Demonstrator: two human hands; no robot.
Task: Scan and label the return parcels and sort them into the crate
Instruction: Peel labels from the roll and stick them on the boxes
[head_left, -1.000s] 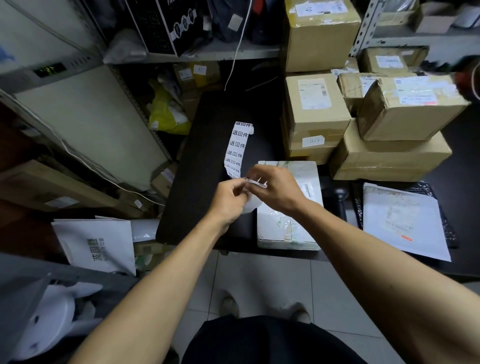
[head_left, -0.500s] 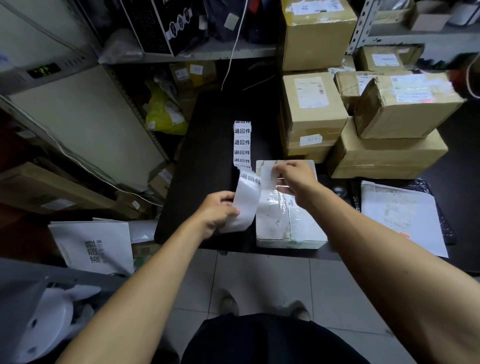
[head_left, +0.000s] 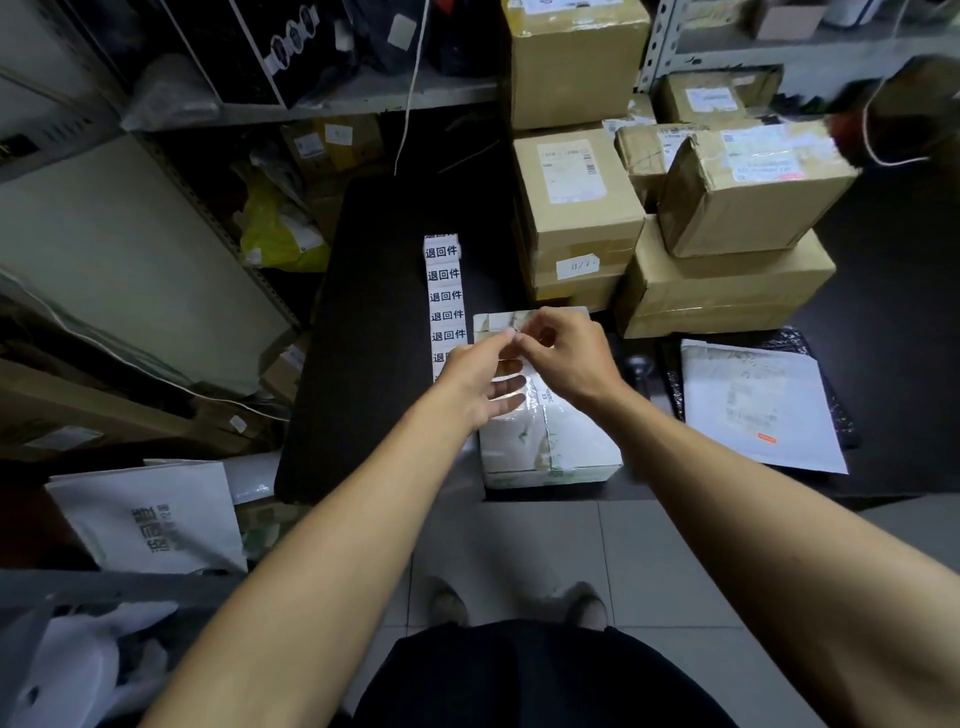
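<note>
A: Where is the parcel (head_left: 545, 441) lying?

B: It is lying flat on the black table (head_left: 363, 338), at the near edge; the label strip (head_left: 444, 296) is lying just to its left, running away from the person; brown boxes (head_left: 576, 208) are standing stacked behind it

A: What are the hands doing?

B: Both are hovering over the far end of the parcel; the left hand (head_left: 478, 382) is reaching in with its thumb and forefinger meeting at the tips, its other fingers hanging loosely spread over the clear tape; the right hand (head_left: 566, 358) is curling its fingers, the fingertips closing against the left ones; something small seems to be pinched between them, though what it is cannot be told

A: Anything to the right?

B: A white mailer (head_left: 753, 405) is lying on the table, well apart from the parcel
</note>
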